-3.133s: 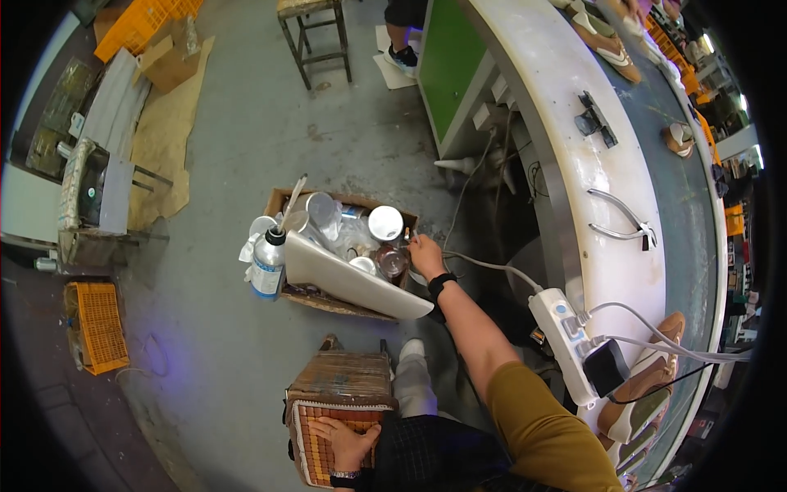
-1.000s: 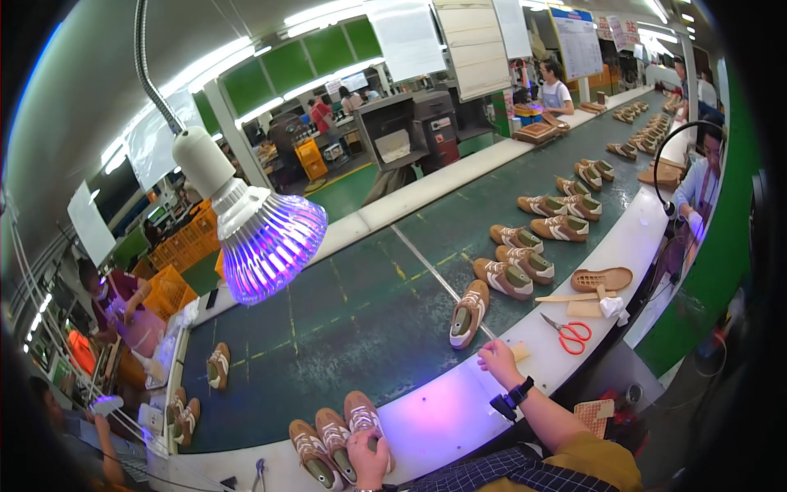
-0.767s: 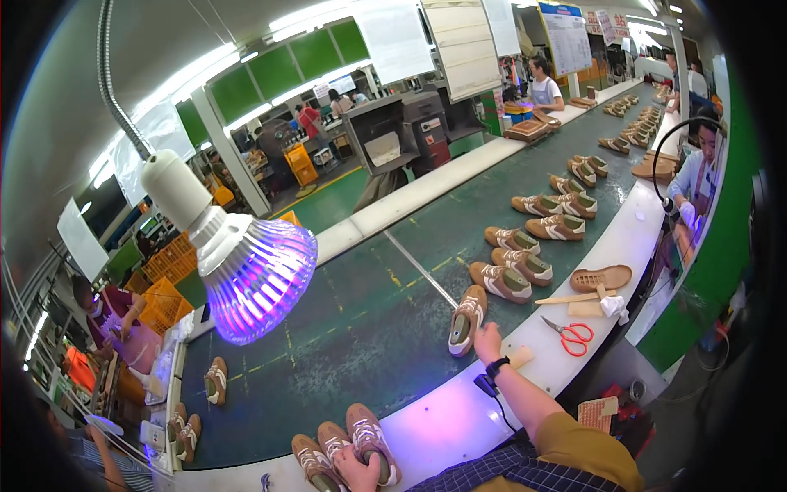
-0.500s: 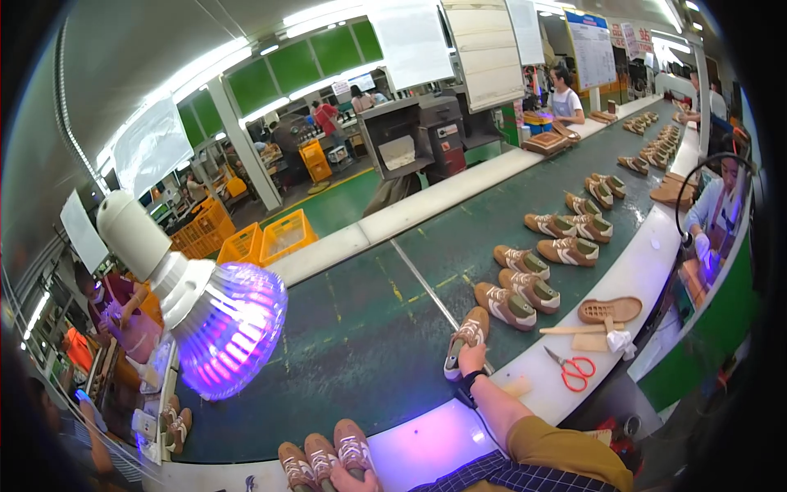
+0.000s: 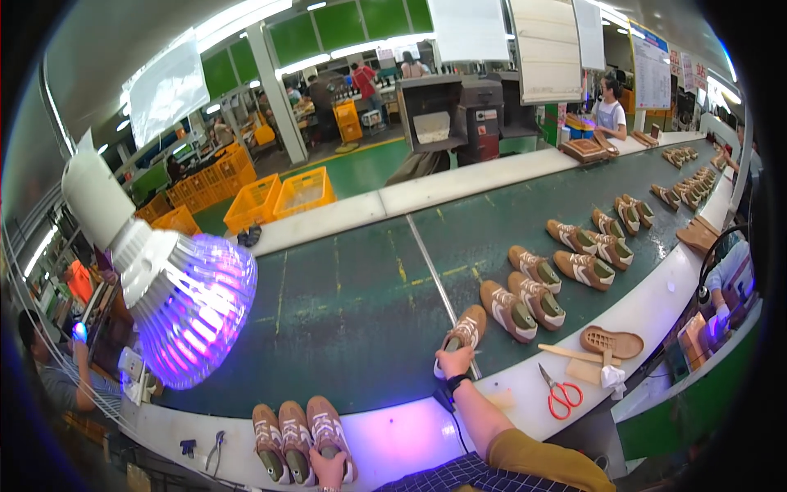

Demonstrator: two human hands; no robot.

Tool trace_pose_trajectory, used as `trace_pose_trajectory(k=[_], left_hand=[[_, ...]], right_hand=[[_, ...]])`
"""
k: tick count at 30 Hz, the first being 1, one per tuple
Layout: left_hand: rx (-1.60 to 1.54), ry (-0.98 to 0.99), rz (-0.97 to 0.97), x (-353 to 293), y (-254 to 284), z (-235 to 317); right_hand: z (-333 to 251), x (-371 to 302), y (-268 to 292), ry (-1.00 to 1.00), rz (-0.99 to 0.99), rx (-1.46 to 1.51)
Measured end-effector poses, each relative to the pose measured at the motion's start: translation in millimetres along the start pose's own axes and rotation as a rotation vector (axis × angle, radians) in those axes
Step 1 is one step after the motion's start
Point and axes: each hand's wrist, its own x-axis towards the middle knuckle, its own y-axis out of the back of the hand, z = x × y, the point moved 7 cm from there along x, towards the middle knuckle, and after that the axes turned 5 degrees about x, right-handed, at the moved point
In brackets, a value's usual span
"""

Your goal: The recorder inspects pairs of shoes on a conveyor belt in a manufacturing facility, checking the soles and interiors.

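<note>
My right hand [image 5: 455,361] is closed around the heel end of a brown sneaker [image 5: 467,326] with white laces, which points away from me over the green belt [image 5: 361,328]. At the near white ledge [image 5: 402,430], my left hand [image 5: 329,469] grips the collar of another brown sneaker [image 5: 327,420]. Side by side to its left stand two similar sneakers, the middle sneaker [image 5: 293,430] and the outer sneaker [image 5: 266,435]. Just beyond my right hand, a brown sneaker [image 5: 507,307] rests on the belt among several more.
Red-handled scissors [image 5: 561,394], a tan shoe sole [image 5: 611,342] and a wooden stick [image 5: 566,351] lie on the right ledge. Pliers [image 5: 216,451] lie at lower left. A large purple-lit lamp [image 5: 193,303] hangs on the left. Yellow crates [image 5: 303,193] stand behind the belt.
My view has turned left, so the scene sits further right and the lamp further left. Both hands keep hold of their sneakers. The pliers now show fully.
</note>
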Motion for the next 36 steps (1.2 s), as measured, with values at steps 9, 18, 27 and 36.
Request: trace_pose_trajectory(k=[9,18,27,36], left_hand=[[-0.017,0.051,-0.223,12.4,-12.3,10.6],[0.049,-0.112,-0.429,-10.0,-62.7,63.0],[-0.119,-0.173,-0.942,2.8,-94.2,83.1],[-0.181,-0.255,-0.659,105.5,-144.3,88.7]], right_hand=[[-9.5,0.0,63.9,-0.11,-0.75,0.554],[3.6,-131.5,105.3,0.15,-0.808,0.01],[28.6,-117.7,91.0,0.179,-0.953,-0.026],[-29.3,-47.6,41.9,0.49,-0.677,-0.16]])
